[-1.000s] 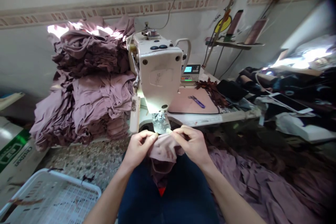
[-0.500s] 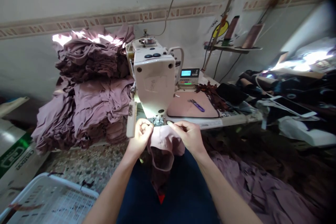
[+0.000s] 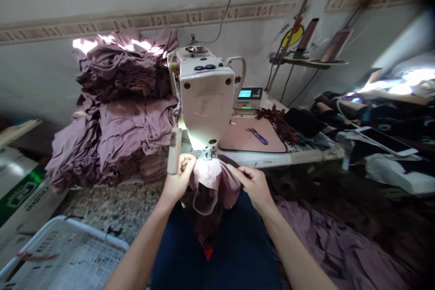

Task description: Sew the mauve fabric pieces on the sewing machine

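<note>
A mauve garment (image 3: 207, 176) runs under the presser foot (image 3: 206, 153) of a white sewing machine (image 3: 207, 104). Its loose part hangs in front over my lap, with an open loop of cloth and a dark lower end. My left hand (image 3: 180, 176) pinches the cloth edge just left of the presser foot, beside the machine's pale upright lever plate. Farther out to the right, my right hand (image 3: 253, 186) pinches the same garment between thumb and fingers, holding a fold of it stretched sideways. The needle point itself is too small to make out.
Piles of folded mauve garments (image 3: 136, 127) stand left of the machine. Snips (image 3: 257, 136) lie on a pinkish mat (image 3: 238, 133) at right, near a control panel (image 3: 249, 95). A white basket (image 3: 84, 240) sits lower left; more mauve cloth (image 3: 336, 240) lies lower right.
My right hand has moved right and slightly down, away from the presser foot, drawing the cloth out. My left hand stays close by the foot. The view has shifted a little.
</note>
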`<state>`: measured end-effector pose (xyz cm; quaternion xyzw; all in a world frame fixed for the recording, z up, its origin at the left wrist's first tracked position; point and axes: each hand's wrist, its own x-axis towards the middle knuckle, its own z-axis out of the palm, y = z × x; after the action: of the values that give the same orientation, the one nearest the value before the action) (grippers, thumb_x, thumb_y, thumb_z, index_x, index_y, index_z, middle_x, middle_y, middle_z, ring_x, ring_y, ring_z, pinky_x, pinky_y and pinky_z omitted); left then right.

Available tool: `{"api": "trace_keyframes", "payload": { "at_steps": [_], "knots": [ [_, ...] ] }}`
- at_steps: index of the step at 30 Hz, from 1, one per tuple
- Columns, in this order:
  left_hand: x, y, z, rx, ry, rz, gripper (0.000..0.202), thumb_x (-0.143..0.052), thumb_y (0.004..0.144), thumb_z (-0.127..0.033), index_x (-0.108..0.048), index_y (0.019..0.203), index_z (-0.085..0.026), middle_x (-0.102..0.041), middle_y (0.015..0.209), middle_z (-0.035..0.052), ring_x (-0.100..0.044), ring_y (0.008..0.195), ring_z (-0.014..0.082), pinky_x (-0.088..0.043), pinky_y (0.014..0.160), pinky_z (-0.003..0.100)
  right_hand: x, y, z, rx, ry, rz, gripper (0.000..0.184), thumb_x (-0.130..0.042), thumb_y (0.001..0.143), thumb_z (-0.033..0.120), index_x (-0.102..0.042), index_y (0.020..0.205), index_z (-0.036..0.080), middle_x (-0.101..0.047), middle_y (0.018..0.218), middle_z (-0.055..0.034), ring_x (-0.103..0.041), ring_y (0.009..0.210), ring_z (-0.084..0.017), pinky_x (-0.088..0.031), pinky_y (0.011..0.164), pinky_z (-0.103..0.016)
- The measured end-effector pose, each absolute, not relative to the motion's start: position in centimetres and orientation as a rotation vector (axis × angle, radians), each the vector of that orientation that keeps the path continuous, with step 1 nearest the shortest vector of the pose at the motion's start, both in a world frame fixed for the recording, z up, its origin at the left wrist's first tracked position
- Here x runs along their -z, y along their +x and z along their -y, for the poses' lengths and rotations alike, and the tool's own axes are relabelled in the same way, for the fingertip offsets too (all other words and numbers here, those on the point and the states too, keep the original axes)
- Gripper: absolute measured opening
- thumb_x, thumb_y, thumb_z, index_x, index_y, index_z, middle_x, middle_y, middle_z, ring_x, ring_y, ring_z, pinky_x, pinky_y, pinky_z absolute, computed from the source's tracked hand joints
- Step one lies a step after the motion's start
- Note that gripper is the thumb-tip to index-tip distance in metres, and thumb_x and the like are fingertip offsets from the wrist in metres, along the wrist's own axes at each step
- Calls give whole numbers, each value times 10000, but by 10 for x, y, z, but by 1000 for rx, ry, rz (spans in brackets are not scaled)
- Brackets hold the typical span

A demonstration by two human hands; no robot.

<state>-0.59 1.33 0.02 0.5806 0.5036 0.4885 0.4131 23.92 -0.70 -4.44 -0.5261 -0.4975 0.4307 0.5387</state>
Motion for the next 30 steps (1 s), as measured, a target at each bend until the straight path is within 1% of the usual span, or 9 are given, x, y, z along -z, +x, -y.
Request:
{"api": "trace_keyframes", "payload": {
  "at_steps": [3,7,10,13,16,19,23,27,30],
  "knots": [
    [-9,-33,3,-1186,1804,-1455,258,-674,1021,-425,-779,1000,-190,-801,1008,79,-731,926,232,-546,823,297,73,258,23,-1351,-1265,1030,625,-843,773,767,-702,669,167,-452,546,48,-333,476,-93,-238,413,-233],
    [-35,-72,4,-1326,2107,-1788,259,-627,1041,-377,-795,1007,-184,-800,925,78,-723,797,224,-528,761,302,86,279,29,-1295,-1349,811,695,-847,685,847,-762,729,158,-510,535,24,-338,441,-94,-170,387,-234],
    [-52,-86,-18,-1367,2315,-2077,281,-615,1047,-389,-792,1025,-172,-778,941,107,-715,849,261,-508,779,335,77,276,23,-1200,-1378,804,696,-855,668,848,-761,694,159,-585,559,-8,-436,481,-128,-273,415,-252],
    [-58,-84,-45,-1186,2437,-2304,263,-654,1013,-393,-776,1040,-162,-746,1014,154,-692,974,336,-496,771,370,69,259,19,-1234,-1337,943,673,-842,727,821,-701,636,170,-620,605,-19,-521,574,-165,-388,500,-268],
    [-59,-78,-63,-1088,2451,-2396,177,-648,984,-312,-741,951,-165,-717,1040,186,-658,1040,375,-505,791,402,69,246,26,-1294,-1376,1060,695,-766,799,843,-626,619,186,-492,536,24,-408,518,-128,-299,459,-246],
    [-61,-78,-72,-1193,2416,-2367,121,-618,971,-240,-712,933,-176,-706,1024,171,-655,1028,352,-523,840,414,65,251,40,-1325,-1376,1157,690,-765,791,847,-629,645,187,-438,533,43,-339,493,-107,-252,441,-236],
    [-67,-89,-70,-1529,2309,-2066,86,-609,977,-246,-669,959,-186,-711,1003,106,-679,958,261,-553,885,372,46,292,56,-1202,-1366,1237,591,-851,756,742,-692,644,185,-567,613,-11,-480,562,-157,-384,502,-276],
    [-66,-88,-35,-1731,2141,-1783,120,-632,993,-307,-649,1031,-195,-718,978,52,-698,904,200,-567,866,311,25,361,58,-819,-1635,1184,493,-907,647,703,-794,684,225,-717,708,-74,-627,650,-253,-484,577,-348],
    [-50,-71,14,-1701,1990,-1687,169,-709,979,-365,-665,1015,-206,-699,880,20,-675,773,172,-552,739,264,20,395,58,-465,-1901,1145,496,-914,558,733,-838,702,265,-781,762,-148,-680,697,-313,-486,570,-398]
  ]
}}
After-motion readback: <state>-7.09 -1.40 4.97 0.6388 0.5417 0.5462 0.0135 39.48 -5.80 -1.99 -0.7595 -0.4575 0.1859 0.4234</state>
